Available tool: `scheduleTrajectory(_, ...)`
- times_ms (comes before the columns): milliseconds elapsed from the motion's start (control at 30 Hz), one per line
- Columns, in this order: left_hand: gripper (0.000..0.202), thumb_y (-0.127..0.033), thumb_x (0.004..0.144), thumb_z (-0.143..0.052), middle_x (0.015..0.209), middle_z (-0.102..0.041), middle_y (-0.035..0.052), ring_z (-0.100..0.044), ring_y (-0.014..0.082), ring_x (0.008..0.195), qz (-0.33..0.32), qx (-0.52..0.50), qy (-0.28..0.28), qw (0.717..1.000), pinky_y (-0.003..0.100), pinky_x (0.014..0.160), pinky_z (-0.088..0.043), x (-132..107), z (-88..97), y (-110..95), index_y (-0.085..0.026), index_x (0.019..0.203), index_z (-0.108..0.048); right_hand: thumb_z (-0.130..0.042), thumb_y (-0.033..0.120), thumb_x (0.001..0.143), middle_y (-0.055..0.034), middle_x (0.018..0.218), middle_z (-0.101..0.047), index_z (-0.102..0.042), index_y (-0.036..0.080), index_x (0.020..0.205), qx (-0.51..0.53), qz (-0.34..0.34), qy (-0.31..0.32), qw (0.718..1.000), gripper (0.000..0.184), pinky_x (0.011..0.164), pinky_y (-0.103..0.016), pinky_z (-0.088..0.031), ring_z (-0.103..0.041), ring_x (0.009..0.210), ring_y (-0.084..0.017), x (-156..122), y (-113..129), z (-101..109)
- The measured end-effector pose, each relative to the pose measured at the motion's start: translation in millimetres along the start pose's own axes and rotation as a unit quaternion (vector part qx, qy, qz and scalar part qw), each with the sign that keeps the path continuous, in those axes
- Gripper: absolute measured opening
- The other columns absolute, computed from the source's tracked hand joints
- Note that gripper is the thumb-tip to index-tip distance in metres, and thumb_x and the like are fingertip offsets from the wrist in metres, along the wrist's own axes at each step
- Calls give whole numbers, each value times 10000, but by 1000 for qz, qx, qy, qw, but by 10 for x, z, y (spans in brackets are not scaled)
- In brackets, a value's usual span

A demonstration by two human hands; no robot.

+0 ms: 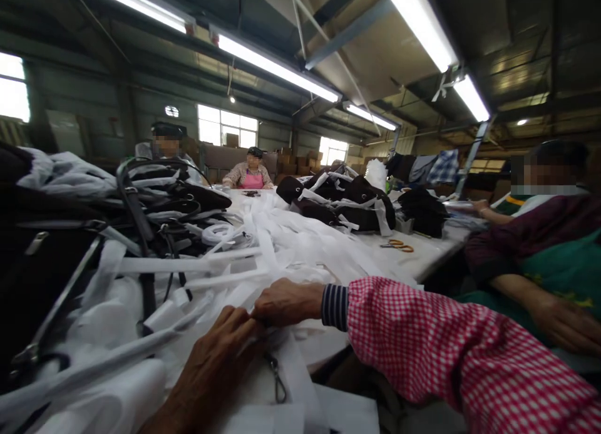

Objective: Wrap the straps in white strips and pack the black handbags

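Note:
My left hand (230, 349) and my right hand (287, 302) meet over the near part of the table, fingers closed and pressed together. What they pinch is hidden behind the fingers. A dark metal snap hook (278, 384) hangs just below them. Beside the hook a white strip (298, 371) runs downward. A heap of white wrapping strips (300, 233) spreads out beyond my hands. To the left lie black bags (42, 284) with zips, straps and metal rings, partly wrapped in white material.
Across the table (432, 252) sits another pile of black bags (347, 199). Orange-handled scissors (399, 245) lie near the right edge. A co-worker in a green apron (563, 271) is close on my right. A person in a pink apron (253, 181) and another person are at the far side.

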State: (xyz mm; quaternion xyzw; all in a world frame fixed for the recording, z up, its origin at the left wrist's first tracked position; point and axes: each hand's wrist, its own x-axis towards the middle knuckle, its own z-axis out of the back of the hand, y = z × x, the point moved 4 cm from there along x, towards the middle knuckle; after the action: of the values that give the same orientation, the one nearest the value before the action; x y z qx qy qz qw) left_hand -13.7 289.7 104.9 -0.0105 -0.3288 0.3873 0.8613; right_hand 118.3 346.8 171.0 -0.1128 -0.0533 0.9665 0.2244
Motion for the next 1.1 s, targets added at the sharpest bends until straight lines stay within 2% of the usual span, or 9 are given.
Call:
scheduleTrajectory(133,173,-157,946,-653,986,-657,38,-569,224,982,4,5,8,1000,332,827,-519,18,64,-5,-277,1047,-725,-569,191,995,-79,965,-763,-714,155,1009,-22,26,-14,999,150,578,-297,-362,-670,769,-180,-24,55,-14)
scheduleTrajectory(267,167,-186,936,-684,1146,-638,64,-546,248,1100,0,3,12,1000,380,917,-530,52,107,-13,-277,1062,-745,-525,162,1021,-96,1008,-753,-706,132,1037,-29,55,-47,997,185,619,-309,-375,-669,785,-180,-95,67,-45)
scheduleTrajectory(400,94,-211,953,-662,1071,-642,62,-557,239,1023,18,11,34,999,378,869,-533,67,119,-35,-244,983,-745,-596,143,952,-67,991,-770,-757,186,1047,58,23,-19,998,191,639,-272,-374,-661,801,-164,-98,-38,-57)
scheduleTrajectory(533,141,-181,974,-613,1093,-638,76,-549,247,1050,22,6,54,998,376,869,-538,65,124,-88,-235,1017,-736,-629,148,917,-38,1015,-778,-781,220,1039,137,24,-7,990,208,657,-242,-379,-649,819,-146,-71,-117,-74)
scheduleTrajectory(733,128,-198,953,-657,1137,-629,84,-535,268,1102,32,-1,51,998,423,934,-536,51,113,-86,-224,1068,-707,-576,162,966,-86,910,-755,-746,163,1050,35,11,-20,999,190,570,-283,-313,-632,733,-176,-53,-21,-28)
scheduleTrajectory(933,212,-172,922,-691,1130,-630,71,-546,253,1075,22,2,21,1000,395,908,-546,32,100,-51,-251,1119,-706,-505,243,1063,-90,916,-748,-707,131,996,-33,71,-24,997,240,597,-300,-347,-636,731,-166,-72,102,13)
scheduleTrajectory(1100,244,-177,911,-708,1125,-646,76,-553,270,1093,8,13,28,999,402,910,-551,30,100,-63,-243,1146,-718,-500,262,1072,-87,868,-746,-708,127,939,-89,90,-21,992,281,556,-308,-274,-612,669,-153,-86,170,51)
